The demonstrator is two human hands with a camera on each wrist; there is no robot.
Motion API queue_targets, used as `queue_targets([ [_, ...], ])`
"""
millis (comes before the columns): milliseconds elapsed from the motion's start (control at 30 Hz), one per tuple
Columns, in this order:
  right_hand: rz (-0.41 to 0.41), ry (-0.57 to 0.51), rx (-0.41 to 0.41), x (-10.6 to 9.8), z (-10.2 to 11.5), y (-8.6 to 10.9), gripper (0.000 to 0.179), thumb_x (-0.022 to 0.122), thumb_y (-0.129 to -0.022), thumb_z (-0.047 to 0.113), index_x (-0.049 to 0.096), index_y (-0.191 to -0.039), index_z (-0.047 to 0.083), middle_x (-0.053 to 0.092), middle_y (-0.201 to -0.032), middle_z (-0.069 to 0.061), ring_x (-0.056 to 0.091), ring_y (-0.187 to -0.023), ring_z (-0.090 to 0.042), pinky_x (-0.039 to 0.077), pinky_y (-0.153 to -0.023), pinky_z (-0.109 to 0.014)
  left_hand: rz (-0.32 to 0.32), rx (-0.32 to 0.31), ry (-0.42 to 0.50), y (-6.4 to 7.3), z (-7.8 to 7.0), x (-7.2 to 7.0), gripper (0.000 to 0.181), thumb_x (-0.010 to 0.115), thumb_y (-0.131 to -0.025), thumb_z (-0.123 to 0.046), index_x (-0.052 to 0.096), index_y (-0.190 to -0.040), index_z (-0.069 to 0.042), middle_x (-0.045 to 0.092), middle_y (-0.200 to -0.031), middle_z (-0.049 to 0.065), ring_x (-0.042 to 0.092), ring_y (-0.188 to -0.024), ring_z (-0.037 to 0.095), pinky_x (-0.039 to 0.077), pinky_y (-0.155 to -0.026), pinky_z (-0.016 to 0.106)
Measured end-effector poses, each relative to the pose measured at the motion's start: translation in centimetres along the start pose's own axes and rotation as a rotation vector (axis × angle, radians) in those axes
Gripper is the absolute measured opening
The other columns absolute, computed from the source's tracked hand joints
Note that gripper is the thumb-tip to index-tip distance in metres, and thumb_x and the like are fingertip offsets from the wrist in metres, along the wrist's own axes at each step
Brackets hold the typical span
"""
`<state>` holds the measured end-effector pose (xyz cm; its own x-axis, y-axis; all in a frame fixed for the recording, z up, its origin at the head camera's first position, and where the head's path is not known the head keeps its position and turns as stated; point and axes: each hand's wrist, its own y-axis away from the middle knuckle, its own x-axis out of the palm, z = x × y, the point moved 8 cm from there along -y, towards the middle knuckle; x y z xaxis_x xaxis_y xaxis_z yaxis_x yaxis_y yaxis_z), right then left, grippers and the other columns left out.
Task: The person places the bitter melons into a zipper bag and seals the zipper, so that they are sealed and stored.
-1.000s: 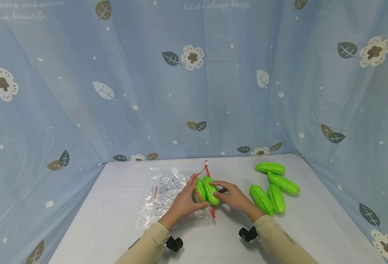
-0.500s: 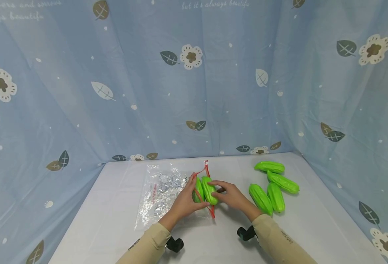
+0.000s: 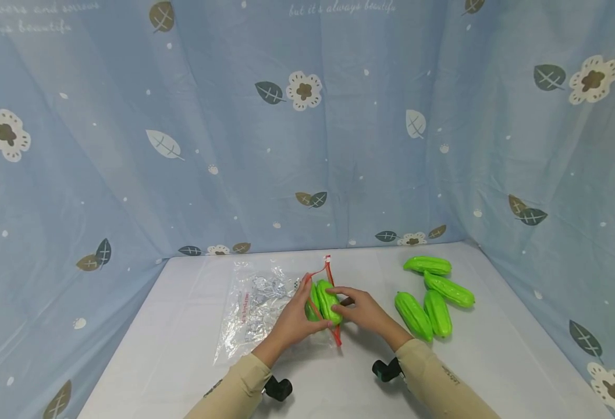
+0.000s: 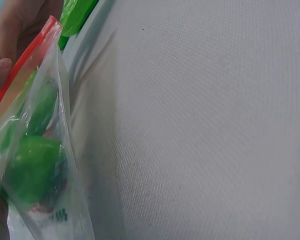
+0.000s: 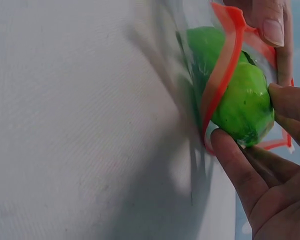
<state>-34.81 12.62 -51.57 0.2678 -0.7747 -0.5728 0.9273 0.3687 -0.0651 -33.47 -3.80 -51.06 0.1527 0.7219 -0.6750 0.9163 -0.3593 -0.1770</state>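
Observation:
A clear zip bag (image 3: 257,314) with a red zip edge (image 3: 337,336) lies on the table, its mouth facing right. My left hand (image 3: 291,320) holds the mouth apart, thumb and fingers spread along the red edge. A bright green ridged gourd (image 3: 328,302) sits part-way in the mouth, pinched by my right hand (image 3: 367,311) between thumb and fingers. Beside it, another green gourd (image 3: 312,304) lies inside the bag, partly behind my left hand. In the right wrist view the held gourd (image 5: 246,105) passes between the red strips; the left wrist view shows green (image 4: 35,167) through the plastic.
Several more green gourds (image 3: 438,314) lie to the right on the white table (image 3: 496,361). A blue patterned curtain (image 3: 307,145) hangs behind and at both sides. Black wrist-mounted cameras (image 3: 278,389) jut below both sleeves.
My right hand has shifted slightly left, moving the held gourd a little deeper into the bag mouth. The left hand stays nearly still.

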Motion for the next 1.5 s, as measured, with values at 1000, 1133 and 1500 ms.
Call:
queue_targets([
  [1000,0.019,-0.013,-0.033,0.5,0.4,-0.4,0.042,0.068,-0.099,0.021,0.063,-0.14,0.021,0.06,-0.14,-0.013,0.07,-0.104,-0.026,0.058,-0.082,-0.042,-0.056,0.043,0.08,0.1,-0.5,-0.3,0.111,0.087,-0.081,-0.038,0.019,-0.162,-0.003,0.013,-0.171,0.003,0.022,-0.153,0.029,0.032,-0.118,0.052],
  [1133,0.025,0.0,-0.036,0.6,0.4,-0.6,0.043,0.07,-0.098,0.021,0.064,-0.14,0.023,0.065,-0.132,-0.011,0.07,-0.102,-0.024,0.059,-0.077,-0.035,-0.057,0.049,0.109,0.2,-0.8,-0.5,0.111,0.087,-0.081,-0.037,0.019,-0.162,-0.003,0.012,-0.171,0.005,0.02,-0.153,0.029,0.03,-0.119,0.053],
  [1500,0.042,0.006,-0.051,0.9,0.7,-0.7,0.046,0.074,-0.095,0.02,0.064,-0.139,0.017,0.068,-0.109,-0.009,0.069,-0.094,-0.02,0.057,-0.07,-0.03,-0.062,0.07,0.133,0.3,-1.1,-0.5,0.108,0.085,-0.084,-0.035,0.018,-0.162,-0.005,0.01,-0.171,-0.001,0.019,-0.154,0.027,0.032,-0.118,0.053],
])
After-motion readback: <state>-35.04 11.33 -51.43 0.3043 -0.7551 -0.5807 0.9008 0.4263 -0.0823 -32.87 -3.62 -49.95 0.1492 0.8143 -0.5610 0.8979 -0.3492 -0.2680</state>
